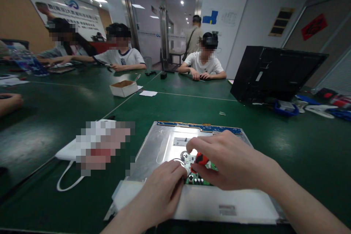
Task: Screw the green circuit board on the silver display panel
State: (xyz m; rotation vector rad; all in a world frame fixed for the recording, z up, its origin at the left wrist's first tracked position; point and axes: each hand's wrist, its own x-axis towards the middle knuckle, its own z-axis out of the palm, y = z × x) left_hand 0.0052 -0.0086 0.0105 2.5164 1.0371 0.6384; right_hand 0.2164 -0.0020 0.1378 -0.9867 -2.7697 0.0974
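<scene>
Right hand (233,159): closed around red tool (202,158), over green board (197,181).
Left hand (166,186): at green board's left edge; grip unclear.
Table (304,153): extends beyond metal panel's (150,153) right edge.

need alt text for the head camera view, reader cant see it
A right hand holds a red and black tool over a circuit board on a flat metal panel, left hand at the board's edge. People sit across the green table.

An office meeting room, shown by the long green table (90,97), glass doors (146,25) and lettered company sign (76,14) far left.
</scene>
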